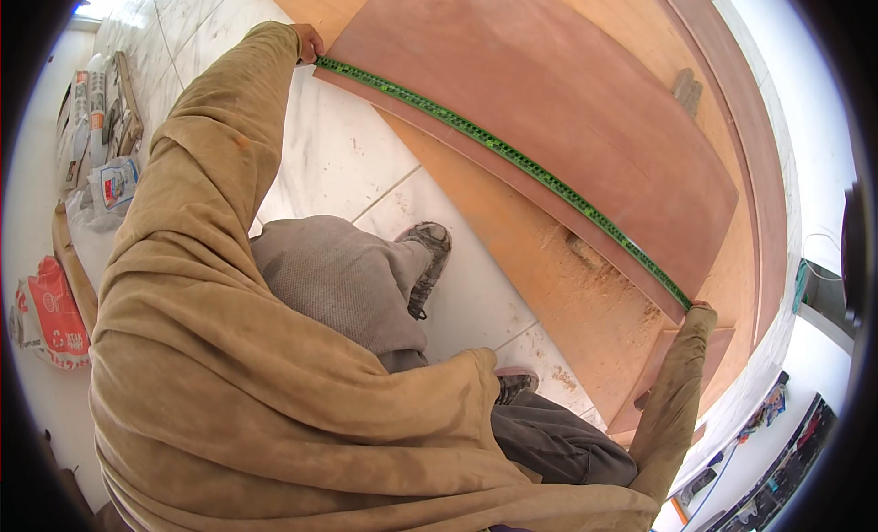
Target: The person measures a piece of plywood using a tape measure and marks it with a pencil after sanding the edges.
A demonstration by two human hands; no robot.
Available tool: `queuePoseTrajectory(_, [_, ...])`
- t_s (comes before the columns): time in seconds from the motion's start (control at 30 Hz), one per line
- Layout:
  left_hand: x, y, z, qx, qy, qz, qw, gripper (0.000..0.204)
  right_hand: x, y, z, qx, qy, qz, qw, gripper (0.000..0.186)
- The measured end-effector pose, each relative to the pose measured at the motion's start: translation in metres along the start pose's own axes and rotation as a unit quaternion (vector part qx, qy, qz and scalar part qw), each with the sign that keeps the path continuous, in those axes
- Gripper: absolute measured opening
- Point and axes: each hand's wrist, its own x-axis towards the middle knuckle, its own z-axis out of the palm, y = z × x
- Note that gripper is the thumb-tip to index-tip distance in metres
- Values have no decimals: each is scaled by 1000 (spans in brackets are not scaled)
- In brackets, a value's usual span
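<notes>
A green measuring tape (494,140) with black markings is stretched over a reddish-brown wooden panel (540,65), close to the panel's near long edge. At the panel's far left corner my left hand (311,43) is closed on one end of the tape. My right hand (701,307) is at the tape's other end, by the panel's near right corner. Only a little of that hand shows past the sleeve, and it appears closed on the tape. Any tape case is hidden.
Beneath the panel lies a larger light-orange board (512,248) with sawdust (599,274) on it. Small wood pieces (686,91) lie around the panel. My shoe (430,262) stands on white floor tiles (352,148). Plastic bags (59,312) sit along the left wall.
</notes>
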Motion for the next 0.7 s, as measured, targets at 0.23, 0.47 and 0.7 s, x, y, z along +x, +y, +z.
queuePoseTrajectory(0.23, [9, 3, 4, 26, 5, -7, 1000, 29, 8, 9, -17, -270, 18, -116, 956, 17])
queuePoseTrajectory(0.47, [-15, 1, 11, 20, 57, -20, 998, 24, -3, -38, -12, -131, -1, -33, 991, 21])
queuePoseTrajectory(0.7, [-5, 17, 7, 110, 52, -22, 992, 19, 4, -12, -8, -133, -29, -33, 990, 23])
